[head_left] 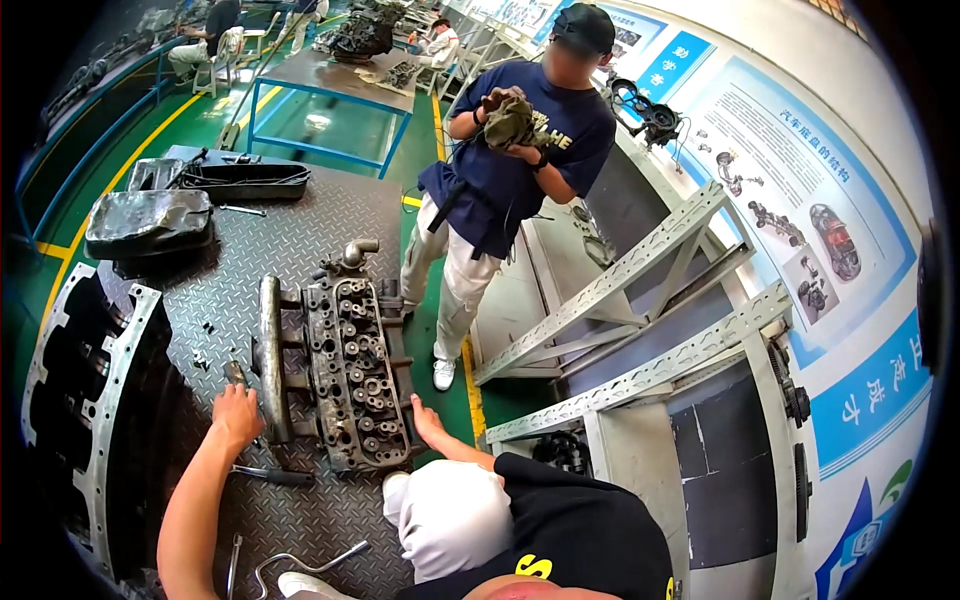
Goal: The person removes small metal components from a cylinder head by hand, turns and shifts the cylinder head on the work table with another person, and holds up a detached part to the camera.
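Note:
A grimy engine cylinder head (352, 375) lies on a chequered metal tabletop (215, 290), its valve springs and rockers facing up. A thick metal pipe manifold (270, 350) runs along its left side. My left hand (237, 415) is beside the manifold's lower end, its fingers curled down. A small brownish flat piece (235, 373) shows just past its fingertips; whether they grip it is hard to make out. My right hand (428, 420) is at the head's right side, near its lower corner, fingers stretched out and holding nothing.
A dark-handled tool (275, 476) and a bent metal bar (310, 568) lie near me. An engine block (110, 400) stands left, oil pans (150, 225) behind. Across the table a person (520, 150) holds a greenish cloth (512, 124). Metal racks (640, 375) stand at right.

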A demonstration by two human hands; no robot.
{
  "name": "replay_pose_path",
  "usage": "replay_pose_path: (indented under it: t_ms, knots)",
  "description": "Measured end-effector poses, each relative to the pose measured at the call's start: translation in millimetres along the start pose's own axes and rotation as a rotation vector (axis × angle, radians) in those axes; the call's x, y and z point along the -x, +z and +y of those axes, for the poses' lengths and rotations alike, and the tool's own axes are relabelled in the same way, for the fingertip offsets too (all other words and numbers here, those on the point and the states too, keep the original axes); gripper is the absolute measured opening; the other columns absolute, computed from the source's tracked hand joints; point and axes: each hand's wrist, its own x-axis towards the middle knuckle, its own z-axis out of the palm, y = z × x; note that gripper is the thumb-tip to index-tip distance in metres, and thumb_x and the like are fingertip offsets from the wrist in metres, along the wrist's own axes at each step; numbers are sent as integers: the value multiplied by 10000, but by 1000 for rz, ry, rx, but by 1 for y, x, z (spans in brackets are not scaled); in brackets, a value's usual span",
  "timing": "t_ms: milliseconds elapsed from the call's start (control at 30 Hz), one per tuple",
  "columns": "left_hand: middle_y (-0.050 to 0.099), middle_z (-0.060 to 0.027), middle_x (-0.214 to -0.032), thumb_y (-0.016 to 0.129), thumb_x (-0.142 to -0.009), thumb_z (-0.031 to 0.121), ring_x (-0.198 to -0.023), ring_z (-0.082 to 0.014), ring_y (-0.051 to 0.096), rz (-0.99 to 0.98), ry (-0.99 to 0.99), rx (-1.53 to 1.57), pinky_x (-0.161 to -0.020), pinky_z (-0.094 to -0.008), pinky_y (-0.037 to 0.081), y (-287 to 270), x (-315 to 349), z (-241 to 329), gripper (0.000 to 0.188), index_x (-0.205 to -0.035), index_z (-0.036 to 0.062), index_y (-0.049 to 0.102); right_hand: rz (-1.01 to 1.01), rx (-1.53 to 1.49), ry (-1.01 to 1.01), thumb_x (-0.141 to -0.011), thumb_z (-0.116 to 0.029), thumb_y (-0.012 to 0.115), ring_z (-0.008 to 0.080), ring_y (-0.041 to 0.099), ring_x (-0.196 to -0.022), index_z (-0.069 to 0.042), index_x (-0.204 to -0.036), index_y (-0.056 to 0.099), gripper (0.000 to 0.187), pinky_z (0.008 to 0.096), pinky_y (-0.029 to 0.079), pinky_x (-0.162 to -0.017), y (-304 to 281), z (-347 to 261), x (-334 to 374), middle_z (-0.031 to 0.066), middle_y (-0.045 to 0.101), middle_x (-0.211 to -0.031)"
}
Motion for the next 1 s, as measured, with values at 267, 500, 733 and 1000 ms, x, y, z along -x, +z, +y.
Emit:
replay_pose_path:
  t_ms: [267, 500, 733, 1000]
  knots:
    - [561, -165, -1214, 583, -903, 458, -1140, -324, 515, 360, 12, 25, -947, -488, 421, 11, -23, 3, 628, -1321, -2, 497, 20, 1, 21, -933, -723, 237, 486, 508, -1210, 153, -1141, 603, 972, 491, 393, -1013, -1, 4, -4, 382, 573, -1187]
    - [570, -161, -1192, 499, -924, 572, -1137, -332, 523, 192, -22, 119, -935, -482, 427, 18, -20, 6, 731, -1362, -14, 470, 34, -2, 30, -940, -712, 233, 483, 527, -1180, 143, -1133, 612, 955, 487, 399, -1004, -4, -2, 0, 369, 585, -1179]
    - [593, -168, -1100, 465, -939, 587, -1057, -350, 569, 161, -42, 223, -879, -504, 459, 36, -21, 3, 640, -1166, -5, 560, 6, -13, -11, -939, -715, 229, 489, 519, -1189, 135, -1110, 623, 953, 496, 399, -1000, 2, -2, 6, 369, 582, -1179]
    - [557, -315, -1157, 463, -982, 469, -1042, -479, 568, 186, -67, 576, -900, -516, 467, 42, -40, 15, 716, -1385, -106, 325, 20, -7, 31, -933, -717, 235, 489, 517, -1196, 122, -1157, 612, 947, 493, 398, -1018, -3, -7, -1, 364, 580, -1190]
